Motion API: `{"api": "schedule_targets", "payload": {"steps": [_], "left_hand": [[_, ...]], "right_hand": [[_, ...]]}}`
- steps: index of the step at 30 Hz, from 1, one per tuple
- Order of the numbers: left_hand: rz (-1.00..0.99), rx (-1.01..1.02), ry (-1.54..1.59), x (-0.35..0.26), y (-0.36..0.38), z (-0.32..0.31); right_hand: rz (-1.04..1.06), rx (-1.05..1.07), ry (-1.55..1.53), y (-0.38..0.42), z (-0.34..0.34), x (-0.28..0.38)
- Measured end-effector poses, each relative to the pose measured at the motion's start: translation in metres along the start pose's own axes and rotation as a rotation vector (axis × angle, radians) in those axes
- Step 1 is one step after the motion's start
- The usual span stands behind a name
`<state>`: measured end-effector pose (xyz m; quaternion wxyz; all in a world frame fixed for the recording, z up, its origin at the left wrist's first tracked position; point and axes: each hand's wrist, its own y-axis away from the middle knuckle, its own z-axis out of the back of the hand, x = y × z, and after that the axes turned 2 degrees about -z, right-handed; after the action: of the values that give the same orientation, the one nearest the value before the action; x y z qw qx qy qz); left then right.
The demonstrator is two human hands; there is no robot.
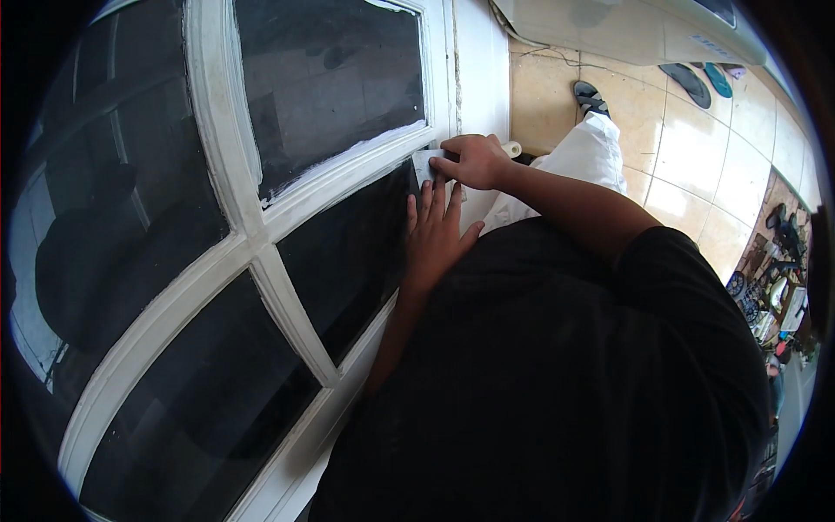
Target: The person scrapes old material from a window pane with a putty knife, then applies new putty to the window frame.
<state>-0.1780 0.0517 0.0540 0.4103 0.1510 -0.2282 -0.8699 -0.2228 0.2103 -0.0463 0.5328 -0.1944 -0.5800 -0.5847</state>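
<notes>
My left hand [435,230] reaches up from below with its fingers spread, the fingertips touching the lower edge of a pale, flat sheet-like piece [424,165]. Just above it my right hand [474,161] is closed, thumb and fingers pinching that piece against the corner of a dark glass pane [357,252]. Around the panes runs a white frame [248,228], with rough white smears along the edge of the upper pane [335,78]. What the piece is made of cannot be told.
A pale roll end [514,150] shows beside my right wrist. My white-clad leg [591,152] and sandalled foot [591,98] are on the tiled floor [687,143]. Loose sandals [685,85] lie near a pale vehicle-like body [626,30]. Mixed clutter [778,296] lies at far right.
</notes>
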Motion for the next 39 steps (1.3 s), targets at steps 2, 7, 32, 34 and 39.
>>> {"api": "schedule_targets", "payload": {"steps": [2,7,32,34,39], "left_hand": [[0.004,0.013,0.022,-0.001,0.004,-0.002],[-0.005,0.005,0.003,0.000,0.002,-0.003],[-0.022,-0.029,0.001,0.003,0.001,-0.006],[-0.010,0.009,0.000,0.002,0.002,-0.005],[-0.014,-0.004,0.001,0.002,0.001,-0.005]], "right_hand": [[0.018,0.018,-0.020,0.002,0.000,0.000],[0.040,-0.020,0.046,0.003,0.001,0.000],[0.060,-0.090,0.018,-0.004,-0.015,-0.016],[0.073,-0.104,0.020,-0.004,-0.013,-0.016],[0.075,-0.108,0.003,-0.004,-0.015,-0.012]]}}
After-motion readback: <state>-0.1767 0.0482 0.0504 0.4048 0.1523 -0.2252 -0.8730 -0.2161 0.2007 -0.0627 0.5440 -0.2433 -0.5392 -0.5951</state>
